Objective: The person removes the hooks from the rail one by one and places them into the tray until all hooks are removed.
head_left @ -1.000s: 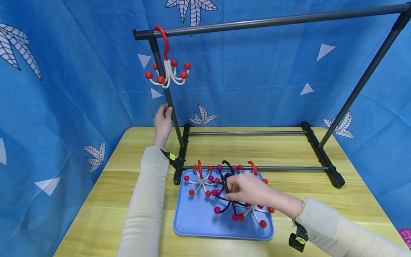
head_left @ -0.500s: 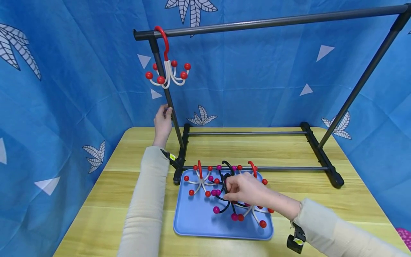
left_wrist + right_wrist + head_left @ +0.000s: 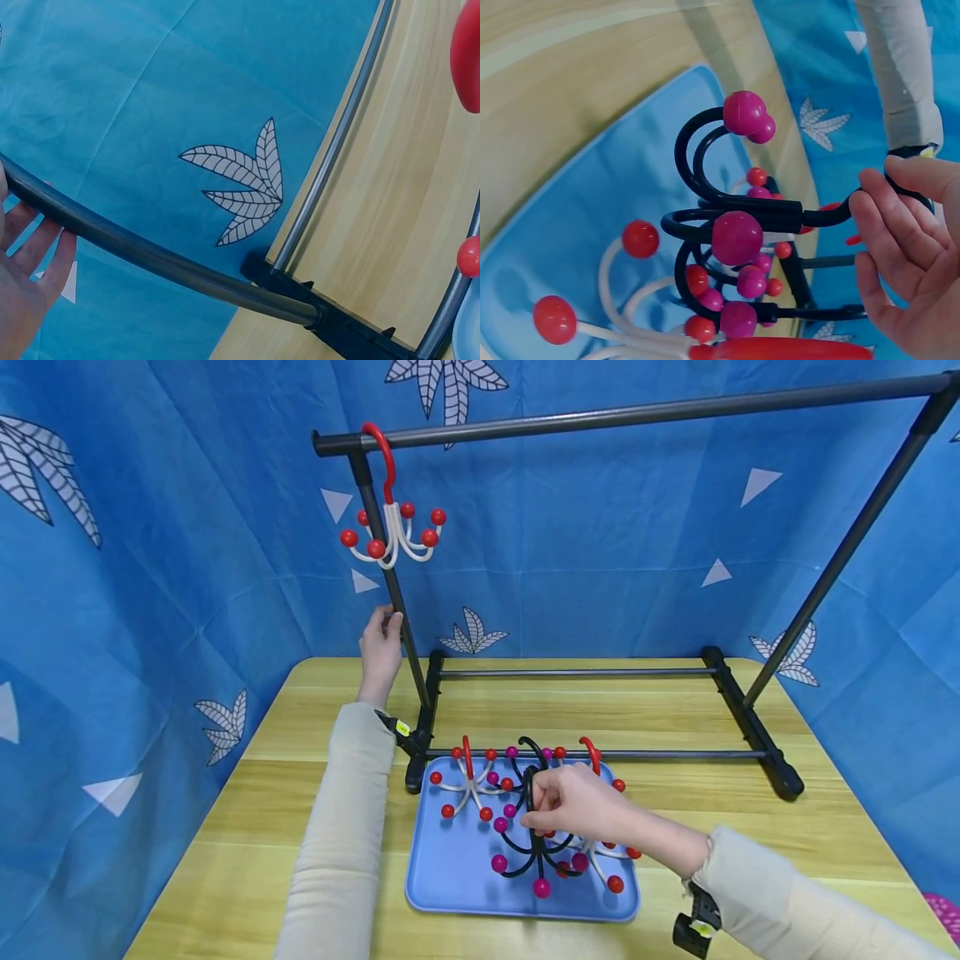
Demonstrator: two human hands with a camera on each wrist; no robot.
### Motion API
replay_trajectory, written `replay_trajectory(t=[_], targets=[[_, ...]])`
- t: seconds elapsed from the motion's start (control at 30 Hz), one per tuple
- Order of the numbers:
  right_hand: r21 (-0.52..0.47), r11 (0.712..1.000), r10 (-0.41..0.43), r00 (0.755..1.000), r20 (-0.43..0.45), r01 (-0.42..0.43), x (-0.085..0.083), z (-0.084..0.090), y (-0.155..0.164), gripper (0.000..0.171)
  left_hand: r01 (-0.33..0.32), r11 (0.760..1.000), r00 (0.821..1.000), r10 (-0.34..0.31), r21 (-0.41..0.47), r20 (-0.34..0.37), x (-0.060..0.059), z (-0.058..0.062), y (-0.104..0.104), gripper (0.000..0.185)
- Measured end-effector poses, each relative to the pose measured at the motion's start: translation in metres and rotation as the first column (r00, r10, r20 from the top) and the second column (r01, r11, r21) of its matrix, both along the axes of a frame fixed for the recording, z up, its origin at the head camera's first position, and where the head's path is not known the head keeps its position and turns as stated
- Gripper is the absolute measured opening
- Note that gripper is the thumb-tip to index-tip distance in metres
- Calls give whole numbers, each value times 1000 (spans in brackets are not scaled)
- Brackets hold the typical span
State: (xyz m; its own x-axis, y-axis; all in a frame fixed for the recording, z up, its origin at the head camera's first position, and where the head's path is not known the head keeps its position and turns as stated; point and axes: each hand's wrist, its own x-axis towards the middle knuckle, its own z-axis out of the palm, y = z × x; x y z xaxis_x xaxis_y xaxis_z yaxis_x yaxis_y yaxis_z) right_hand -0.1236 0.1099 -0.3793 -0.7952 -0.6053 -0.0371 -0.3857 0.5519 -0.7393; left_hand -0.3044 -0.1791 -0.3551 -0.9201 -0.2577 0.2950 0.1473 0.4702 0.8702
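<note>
My left hand grips the left upright post of a dark metal rack; in the left wrist view its fingers lie behind the post. My right hand pinches the hook stem of a black multi-arm hook hanger with magenta ball tips, held up just over a blue tray. Another black hanger lies in the tray, partly hidden. Two white hangers with red hooks and balls, the left one and the right one, lie there too.
One white-and-red hanger hangs at the left end of the rack's top bar. The rack's lower bars run behind the tray on the wooden table. A blue patterned cloth covers the back and sides.
The black hanger in my right hand has lifted and turned more upright, apart from the others. My left hand has stayed on the post.
</note>
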Motion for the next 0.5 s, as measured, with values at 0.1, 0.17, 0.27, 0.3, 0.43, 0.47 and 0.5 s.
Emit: replay_trajectory(t=[0.1, 0.17, 0.27, 0.3, 0.43, 0.47, 0.5], targets=[[10, 1000, 0, 1000, 14, -1, 1, -6, -1, 22, 1, 1000, 1000, -1, 5, 6, 0, -1, -1, 39], [39, 999, 4, 1000, 9, -4, 1, -9, -1, 21, 2, 1000, 1000, -2, 7, 7, -1, -3, -2, 40], [101, 995, 17, 1000, -10, -16, 2, -13, -2, 20, 2, 1000, 1000, -2, 6, 5, -2, -4, -2, 41], [124, 992, 22, 1000, -22, -19, 2, -14, -2, 20, 2, 1000, 1000, -2, 5, 6, -2, -4, -2, 42], [212, 977, 29, 995, -98, -8, 3, -15, -4, 22, 1, 1000, 1000, -1, 1, 3, -2, -3, -1, 41], [234, 972, 30, 992, -120, -1, 3, -14, -4, 23, 1, 1000, 1000, -1, 2, 2, -2, -3, -1, 41], [254, 967, 34, 990, -137, 2, 4, -14, -4, 23, 2, 1000, 1000, -2, 4, 0, -2, -3, -1, 41]])
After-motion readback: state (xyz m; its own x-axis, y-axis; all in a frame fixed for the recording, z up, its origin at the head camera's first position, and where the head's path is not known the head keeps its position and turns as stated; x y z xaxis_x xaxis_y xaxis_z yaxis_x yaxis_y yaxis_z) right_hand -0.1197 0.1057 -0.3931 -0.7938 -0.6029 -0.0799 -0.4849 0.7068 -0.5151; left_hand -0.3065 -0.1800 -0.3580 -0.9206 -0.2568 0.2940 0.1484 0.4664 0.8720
